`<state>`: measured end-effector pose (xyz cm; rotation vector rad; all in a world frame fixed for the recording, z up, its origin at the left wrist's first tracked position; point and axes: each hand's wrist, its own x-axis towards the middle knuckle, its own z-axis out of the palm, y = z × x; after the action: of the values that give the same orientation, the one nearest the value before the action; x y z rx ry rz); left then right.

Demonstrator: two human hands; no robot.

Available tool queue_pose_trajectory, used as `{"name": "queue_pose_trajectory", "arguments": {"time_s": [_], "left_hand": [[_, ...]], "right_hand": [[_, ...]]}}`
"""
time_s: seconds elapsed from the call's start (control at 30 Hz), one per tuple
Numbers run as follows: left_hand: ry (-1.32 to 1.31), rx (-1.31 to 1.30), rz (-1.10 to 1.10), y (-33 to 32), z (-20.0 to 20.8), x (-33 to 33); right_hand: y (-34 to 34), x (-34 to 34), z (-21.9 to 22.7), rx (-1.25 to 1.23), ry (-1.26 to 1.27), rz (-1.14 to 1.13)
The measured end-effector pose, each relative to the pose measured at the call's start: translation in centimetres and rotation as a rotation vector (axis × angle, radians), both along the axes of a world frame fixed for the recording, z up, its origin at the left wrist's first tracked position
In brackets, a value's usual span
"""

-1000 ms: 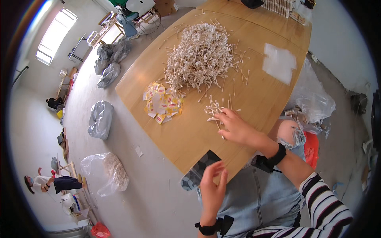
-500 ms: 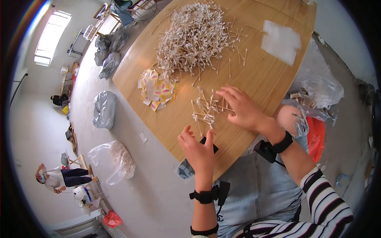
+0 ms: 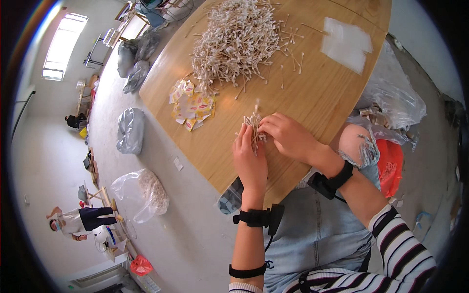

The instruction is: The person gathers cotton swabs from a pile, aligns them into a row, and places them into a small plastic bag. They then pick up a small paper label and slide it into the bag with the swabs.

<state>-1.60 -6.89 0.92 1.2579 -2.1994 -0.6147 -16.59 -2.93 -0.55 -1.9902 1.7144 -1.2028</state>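
A small bunch of cotton swabs (image 3: 253, 120) is pressed together between my two hands above the near part of the table. My left hand (image 3: 250, 156) is closed along its near left side, fingers pointing away from me. From the right, my right hand (image 3: 289, 138) pinches the bunch with bent fingers. White tips stick out beyond the fingers; the lower ends are partly hidden. Farther off lies a big loose heap of cotton swabs (image 3: 234, 41). Left of the bunch is a pile of small yellow and white printed cards (image 3: 193, 105).
A stack of clear plastic sleeves (image 3: 346, 45) lies at the right of the wooden table (image 3: 312, 93). Stray swabs lie beside the heap. On the floor stand a grey bag (image 3: 130, 131) and a clear bag of swabs (image 3: 149, 193). Another person (image 3: 80, 219) stands far left.
My hands, open and apart around scattered swabs before, have come together and closed on them. The spread swabs are now a tight bunch. The distant person has shifted their arms.
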Motion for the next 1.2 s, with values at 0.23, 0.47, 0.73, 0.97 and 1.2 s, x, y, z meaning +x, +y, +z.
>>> {"name": "queue_pose_trajectory", "arguments": {"time_s": [0.23,0.47,0.73,0.97,1.2], "left_hand": [[-0.003,0.006,-0.03,1.8,0.3,1.9],[-0.093,-0.064,-0.027,3.3,0.4,1.7],[-0.245,-0.074,0.059,5.2,-2.1,0.0],[-0.07,-0.209,0.108,5.8,-3.9,-0.8],[0.02,-0.308,0.14,5.3,-4.7,-0.7]], "right_hand": [[0.9,-0.4,2.1,0.174,-0.146,0.004],[-2.3,-2.2,0.3,-0.138,0.085,-0.157],[-1.8,-2.9,-0.5,-0.09,0.084,-0.063],[-1.4,-3.8,-3.2,-0.097,0.172,-0.08],[-0.8,-4.2,-6.0,-0.035,0.061,-0.036]]}}
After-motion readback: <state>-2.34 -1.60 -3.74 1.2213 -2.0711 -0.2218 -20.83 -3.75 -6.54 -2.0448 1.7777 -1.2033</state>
